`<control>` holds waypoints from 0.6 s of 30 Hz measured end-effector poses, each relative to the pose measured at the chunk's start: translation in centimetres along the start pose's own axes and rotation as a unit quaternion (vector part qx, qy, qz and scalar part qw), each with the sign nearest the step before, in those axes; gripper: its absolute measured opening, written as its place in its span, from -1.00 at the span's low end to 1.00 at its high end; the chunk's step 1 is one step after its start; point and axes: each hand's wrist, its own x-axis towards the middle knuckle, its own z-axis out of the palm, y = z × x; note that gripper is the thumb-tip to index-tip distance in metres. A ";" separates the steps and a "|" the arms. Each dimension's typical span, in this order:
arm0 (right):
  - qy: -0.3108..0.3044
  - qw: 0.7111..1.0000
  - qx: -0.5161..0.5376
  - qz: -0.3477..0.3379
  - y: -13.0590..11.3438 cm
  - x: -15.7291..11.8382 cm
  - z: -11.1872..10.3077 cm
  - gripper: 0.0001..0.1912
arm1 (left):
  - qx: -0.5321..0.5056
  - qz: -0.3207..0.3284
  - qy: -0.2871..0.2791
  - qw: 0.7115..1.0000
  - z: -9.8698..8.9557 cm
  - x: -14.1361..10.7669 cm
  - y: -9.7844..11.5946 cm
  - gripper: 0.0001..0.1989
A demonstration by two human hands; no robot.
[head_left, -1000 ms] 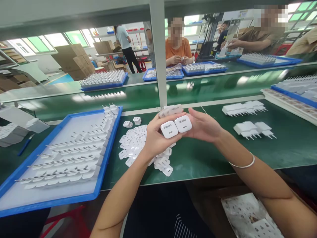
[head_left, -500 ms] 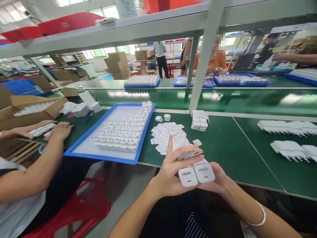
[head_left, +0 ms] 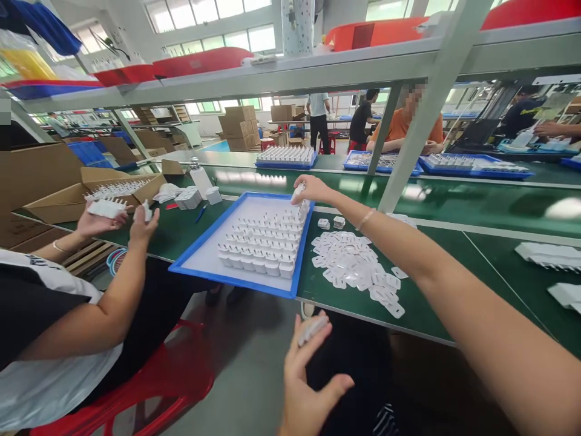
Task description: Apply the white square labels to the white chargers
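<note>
My right hand (head_left: 308,189) reaches over the far right corner of the blue-rimmed tray (head_left: 181,264), its fingers closed on a white plug charger (head_left: 298,192), partly hidden. Rows of white chargers (head_left: 256,265) stand in this tray with their prongs up. Nearer to me, my left hand (head_left: 308,375) is in front of the table edge, its thumb spread. Between its fingers is a small stack of flat white pieces (head_left: 313,330). A loose heap of flat white pieces (head_left: 349,260) lies on the green table, right of the tray.
Two small stacks (head_left: 339,222) of pieces stand behind the heap. White charger rows (head_left: 551,255) lie at the right. On the left a co-worker's hands (head_left: 143,227) hold white chargers near a cardboard box (head_left: 149,184). A slanted shelf post (head_left: 411,130) rises behind my right arm.
My hands have parted. The right one has moved up and left to the tray with a charger; the left has dropped lower with the flat pieces. The view has shifted left.
</note>
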 end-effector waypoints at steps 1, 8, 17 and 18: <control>-0.022 0.999 -0.023 0.006 -0.4 2.1 0.8 -0.57 | 0.003 -0.006 -0.010 1.000 0.4 -1.2 -0.6 -0.30; -0.210 0.970 -0.092 0.084 -0.4 6.5 4.7 -0.63 | -0.036 -0.155 0.062 0.985 0.9 -5.2 -3.3 -0.45; -0.192 0.976 -0.080 0.070 -0.8 5.3 2.7 -0.61 | -0.070 -0.214 0.083 0.971 -0.7 -1.9 -2.1 -0.52; -0.170 0.981 -0.075 0.062 -1.1 5.1 2.3 -0.62 | -0.074 -0.218 0.081 0.970 -0.6 -1.8 -1.9 -0.53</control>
